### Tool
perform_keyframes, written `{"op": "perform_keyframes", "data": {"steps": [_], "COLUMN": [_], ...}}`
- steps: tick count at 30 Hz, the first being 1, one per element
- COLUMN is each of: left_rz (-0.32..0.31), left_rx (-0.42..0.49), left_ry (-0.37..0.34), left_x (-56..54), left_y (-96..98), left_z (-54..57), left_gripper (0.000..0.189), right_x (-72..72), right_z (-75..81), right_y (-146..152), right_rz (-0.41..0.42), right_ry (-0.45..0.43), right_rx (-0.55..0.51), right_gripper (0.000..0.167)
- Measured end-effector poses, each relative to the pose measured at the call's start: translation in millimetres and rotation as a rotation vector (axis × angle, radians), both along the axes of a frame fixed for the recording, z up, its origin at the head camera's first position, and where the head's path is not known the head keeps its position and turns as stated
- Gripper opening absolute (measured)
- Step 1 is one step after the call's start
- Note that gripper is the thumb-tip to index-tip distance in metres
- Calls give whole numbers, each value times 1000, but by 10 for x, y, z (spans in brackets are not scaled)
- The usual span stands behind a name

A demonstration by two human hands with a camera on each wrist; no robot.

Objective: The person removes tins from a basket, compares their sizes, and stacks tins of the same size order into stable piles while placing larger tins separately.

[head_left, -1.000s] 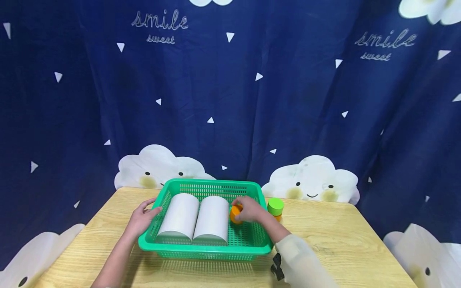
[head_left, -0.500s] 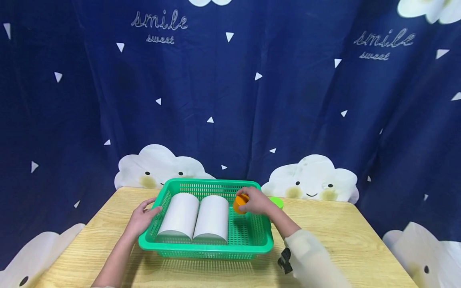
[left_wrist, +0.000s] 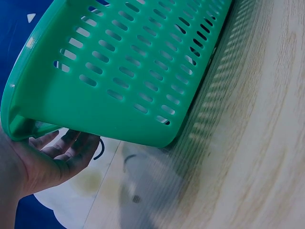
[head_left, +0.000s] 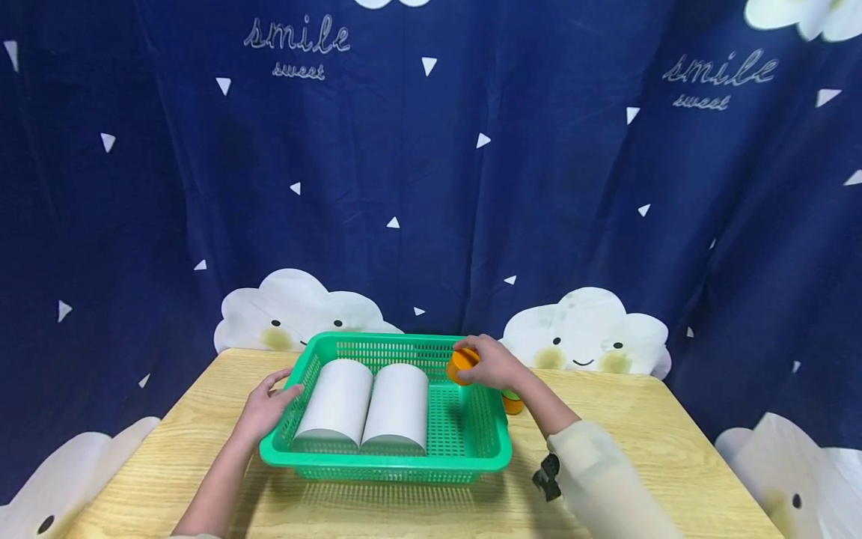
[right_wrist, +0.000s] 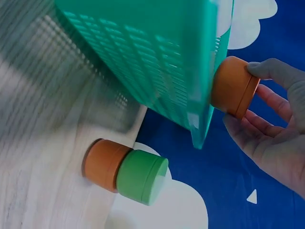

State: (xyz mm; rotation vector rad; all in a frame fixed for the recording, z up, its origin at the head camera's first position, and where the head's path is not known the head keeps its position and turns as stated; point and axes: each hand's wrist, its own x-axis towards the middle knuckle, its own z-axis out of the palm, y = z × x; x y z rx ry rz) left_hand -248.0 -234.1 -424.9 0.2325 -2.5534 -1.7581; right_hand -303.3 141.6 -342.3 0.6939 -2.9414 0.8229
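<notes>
i see room in the basket (head_left: 384, 465) at four o'clock; white half-cylinders (head_left: 400, 404) fill nine; outside, an orange-and-green stack (right_wrist: 126, 171) blocks three.

In the basket (head_left: 387, 466), 2 blocks (head_left: 397, 404) lie near its left edge; past its right edge stand 2 stacked pots (right_wrist: 136, 173).

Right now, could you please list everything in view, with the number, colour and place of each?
Basket: 1, green, on the table
White half-cylinders: 2, white, side by side in the basket
Held cylinder: 1, orange, in the right hand
Lower cylinder: 1, orange, on the table, right of the basket
Upper cylinder: 1, green, on the lower cylinder
Table: 1, pale wood
Curtain: 1, dark blue with white prints, behind the table
Small item: 1, black, by the right sleeve, unclear what
Right sleeve: 1, cream, right forearm
Left hand: 1, at the basket's left rim
Right hand: 1, gripping the held cylinder
</notes>
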Motion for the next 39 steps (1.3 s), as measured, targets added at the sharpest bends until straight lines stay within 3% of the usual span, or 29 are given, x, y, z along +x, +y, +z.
{"op": "perform_keyframes", "data": {"steps": [39], "left_rz": [-3], "left_rx": [-32], "left_ry": [18], "left_x": [4], "left_y": [2], "left_z": [0], "left_gripper": [63], "right_x": [-50], "right_z": [218], "right_y": [455], "right_rz": [-32], "right_ry": [73], "right_rx": [34], "right_gripper": [46]}}
